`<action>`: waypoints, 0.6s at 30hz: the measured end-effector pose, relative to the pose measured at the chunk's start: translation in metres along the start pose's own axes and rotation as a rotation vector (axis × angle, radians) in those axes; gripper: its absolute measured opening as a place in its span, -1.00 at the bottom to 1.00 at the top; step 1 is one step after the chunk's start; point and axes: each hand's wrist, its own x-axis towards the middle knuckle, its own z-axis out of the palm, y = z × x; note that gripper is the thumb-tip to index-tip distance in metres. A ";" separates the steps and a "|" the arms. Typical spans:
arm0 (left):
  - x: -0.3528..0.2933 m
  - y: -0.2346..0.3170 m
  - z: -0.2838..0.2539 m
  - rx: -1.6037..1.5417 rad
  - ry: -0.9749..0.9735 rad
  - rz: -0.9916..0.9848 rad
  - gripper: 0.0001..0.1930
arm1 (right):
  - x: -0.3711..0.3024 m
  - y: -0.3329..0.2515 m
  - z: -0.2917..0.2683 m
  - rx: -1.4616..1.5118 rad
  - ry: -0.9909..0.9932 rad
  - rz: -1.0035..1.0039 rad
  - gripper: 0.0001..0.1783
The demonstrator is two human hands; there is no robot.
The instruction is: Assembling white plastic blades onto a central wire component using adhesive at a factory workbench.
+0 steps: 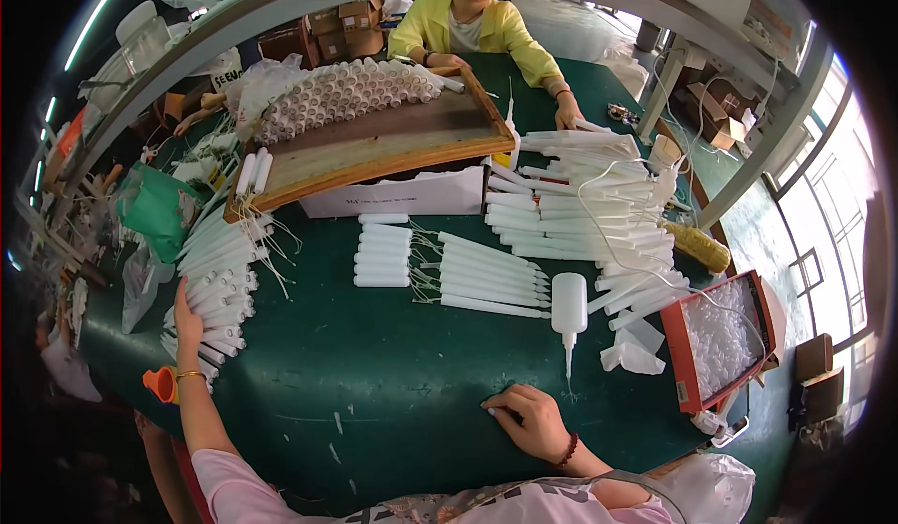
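Note:
My left hand (187,323) lies along the outer edge of a pile of white plastic tubes (223,301) at the left. Its fingers look stretched out; part of them is hidden. On the green tabletop my right hand (535,423) rests with its fingers curled in, and nothing shows in them. Ahead of it lies a white squeeze bottle (569,304), its thin nozzle toward me. Beside the bottle is a row of white candle-shaped sticks with pointed tips (491,276). Thin wires join their ends, next to a stack of short white tubes (382,254).
A wooden-framed tray (374,154) with many white tubes leans on a white box (402,195). More white sticks (580,211) are heaped right, near a red box of clear pieces (720,346). Opposite, a person in yellow (510,33) touches the heap. An orange container (161,385) stands left.

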 end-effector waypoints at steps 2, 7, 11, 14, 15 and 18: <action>0.001 0.009 0.005 -0.019 0.008 -0.009 -0.01 | 0.000 0.001 -0.001 -0.002 0.022 -0.032 -0.85; -0.007 0.032 -0.025 0.241 0.201 0.211 -0.08 | 0.012 -0.015 -0.079 -0.212 0.005 -0.348 -0.74; -0.023 0.122 0.003 0.109 0.391 0.339 -0.19 | 0.040 0.006 -0.150 -0.602 0.063 -0.140 -0.59; -0.077 0.218 0.042 -0.078 0.385 0.495 -0.37 | 0.046 0.039 -0.153 -0.854 -0.096 -0.178 -0.40; -0.100 0.247 0.053 -0.015 0.342 0.572 -0.43 | 0.047 0.051 -0.148 -0.943 -0.153 -0.233 -0.31; -0.152 0.304 0.060 -0.006 0.162 0.703 -0.59 | 0.059 0.069 -0.134 -0.987 -0.128 -0.317 -0.26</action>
